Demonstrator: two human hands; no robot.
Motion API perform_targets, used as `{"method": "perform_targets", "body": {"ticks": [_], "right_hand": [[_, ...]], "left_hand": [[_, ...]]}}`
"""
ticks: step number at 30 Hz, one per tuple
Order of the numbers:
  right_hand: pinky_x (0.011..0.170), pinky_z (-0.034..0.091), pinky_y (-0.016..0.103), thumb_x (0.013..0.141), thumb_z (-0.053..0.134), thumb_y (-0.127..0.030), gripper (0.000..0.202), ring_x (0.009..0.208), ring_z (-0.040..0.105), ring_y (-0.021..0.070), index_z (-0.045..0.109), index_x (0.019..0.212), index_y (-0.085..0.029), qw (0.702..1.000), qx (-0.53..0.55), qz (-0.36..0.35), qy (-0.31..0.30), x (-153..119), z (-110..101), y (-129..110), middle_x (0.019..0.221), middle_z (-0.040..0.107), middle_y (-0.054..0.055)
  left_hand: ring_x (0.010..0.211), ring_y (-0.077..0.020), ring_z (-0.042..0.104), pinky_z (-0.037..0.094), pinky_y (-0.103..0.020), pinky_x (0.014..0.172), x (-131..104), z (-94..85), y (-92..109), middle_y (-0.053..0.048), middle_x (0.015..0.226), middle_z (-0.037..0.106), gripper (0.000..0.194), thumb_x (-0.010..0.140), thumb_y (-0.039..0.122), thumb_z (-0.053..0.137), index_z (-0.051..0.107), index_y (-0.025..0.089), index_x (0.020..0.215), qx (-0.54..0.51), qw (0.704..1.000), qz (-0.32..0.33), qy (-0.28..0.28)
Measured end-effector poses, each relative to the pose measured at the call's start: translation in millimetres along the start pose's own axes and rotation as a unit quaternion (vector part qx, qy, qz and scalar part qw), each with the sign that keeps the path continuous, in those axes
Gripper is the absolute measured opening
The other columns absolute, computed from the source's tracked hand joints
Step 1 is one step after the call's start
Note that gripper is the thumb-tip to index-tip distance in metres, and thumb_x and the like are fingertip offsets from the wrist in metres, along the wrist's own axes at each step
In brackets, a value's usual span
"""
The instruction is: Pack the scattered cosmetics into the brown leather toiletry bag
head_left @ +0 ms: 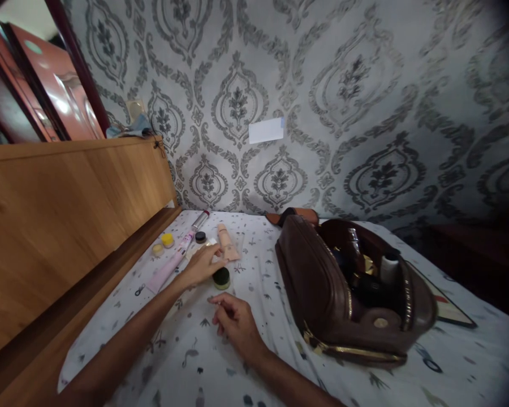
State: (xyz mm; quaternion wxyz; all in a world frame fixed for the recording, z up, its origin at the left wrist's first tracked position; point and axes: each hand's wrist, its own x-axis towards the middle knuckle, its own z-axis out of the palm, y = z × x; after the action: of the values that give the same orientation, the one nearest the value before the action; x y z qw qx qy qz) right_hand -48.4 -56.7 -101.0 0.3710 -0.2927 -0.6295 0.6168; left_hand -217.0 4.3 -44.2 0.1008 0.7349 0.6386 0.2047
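My left hand [204,264] reaches over the bed sheet with thumb and fingers apart, beside a peach squeeze tube [228,242]. Just in front of its thumb stands a small round jar [221,277] with a dark lid. A pale, flat item [212,242] lies partly hidden behind the fingers. My right hand [236,323] hovers nearer to me, forefinger pointing out and the other fingers loosely bent, with nothing seen in it. Left of my hands lie a long pink tube [169,265], a small black-lidded jar [200,237] and two small yellow jars, one brighter [167,240], one paler [157,249].
A brown leather bag [318,282], unzipped, holds bottles and other items at the right. Behind it lies an orange-brown case [303,215]. A silver tube [201,220] rests near the patterned wall [280,102]. The wooden bed board [76,198] borders the left side.
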Motion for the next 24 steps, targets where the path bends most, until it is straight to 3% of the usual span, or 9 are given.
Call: {"method": "perform_targets", "body": {"ticks": [5, 12, 16, 19, 24], "right_hand": [[0.045, 0.037, 0.02, 0.078, 0.052, -0.034, 0.027, 0.044, 0.05, 0.0092, 0.066, 0.092, -0.015, 1.0, -0.008, 0.004, -0.003, -0.5, -0.3, 1.3, 0.059, 0.059, -0.003], [0.044, 0.037, 0.02, 0.079, 0.053, -0.033, 0.026, 0.044, 0.049, 0.0092, 0.067, 0.091, -0.016, 1.0, -0.008, 0.001, -0.004, 1.0, -0.9, 4.3, 0.058, 0.059, -0.003], [0.045, 0.038, 0.02, 0.078, 0.053, -0.032, 0.024, 0.045, 0.049, 0.0098, 0.068, 0.089, -0.016, 1.0, -0.011, 0.004, -0.01, 1.0, -1.1, 3.2, 0.057, 0.059, -0.003], [0.046, 0.039, 0.02, 0.077, 0.053, -0.031, 0.024, 0.045, 0.049, 0.0097, 0.067, 0.089, -0.016, 1.0, -0.009, 0.006, -0.016, 0.3, -1.1, 2.7, 0.058, 0.059, -0.003], [0.045, 0.038, 0.02, 0.078, 0.05, -0.032, 0.027, 0.045, 0.049, 0.0099, 0.067, 0.092, -0.015, 1.0, -0.009, 0.012, -0.024, 0.4, -0.8, 3.0, 0.059, 0.058, -0.002]], "left_hand": [[0.083, -0.0235, 0.065, 0.043, -0.029, 0.069, 38.7, 9.5, 3.9, -0.005, 0.088, 0.07, 0.031, 0.078, 0.043, 0.065, 0.06, 0.022, 0.101, 0.053, 0.996, -0.064, -0.038], [0.088, -0.0226, 0.067, 0.042, -0.027, 0.068, 64.8, 26.6, 5.5, -0.003, 0.092, 0.072, 0.028, 0.079, 0.031, 0.063, 0.059, 0.024, 0.106, 0.086, 0.994, -0.066, -0.03], [0.094, -0.0208, 0.066, 0.046, -0.028, 0.075, 69.8, 12.4, -13.7, -0.004, 0.099, 0.072, 0.021, 0.089, 0.026, 0.05, 0.06, 0.024, 0.108, 0.11, 0.992, -0.069, -0.009], [0.111, -0.0257, 0.059, 0.044, -0.035, 0.089, 70.8, -7.4, -37.8, -0.011, 0.113, 0.068, 0.03, 0.091, 0.018, 0.042, 0.058, 0.02, 0.115, 0.156, 0.981, -0.108, 0.036], [0.12, -0.0319, 0.051, 0.04, -0.042, 0.099, 72.1, -25.6, -72.8, -0.012, 0.118, 0.067, 0.033, 0.079, 0.017, 0.06, 0.061, 0.019, 0.112, 0.204, 0.969, -0.134, 0.024]]}}
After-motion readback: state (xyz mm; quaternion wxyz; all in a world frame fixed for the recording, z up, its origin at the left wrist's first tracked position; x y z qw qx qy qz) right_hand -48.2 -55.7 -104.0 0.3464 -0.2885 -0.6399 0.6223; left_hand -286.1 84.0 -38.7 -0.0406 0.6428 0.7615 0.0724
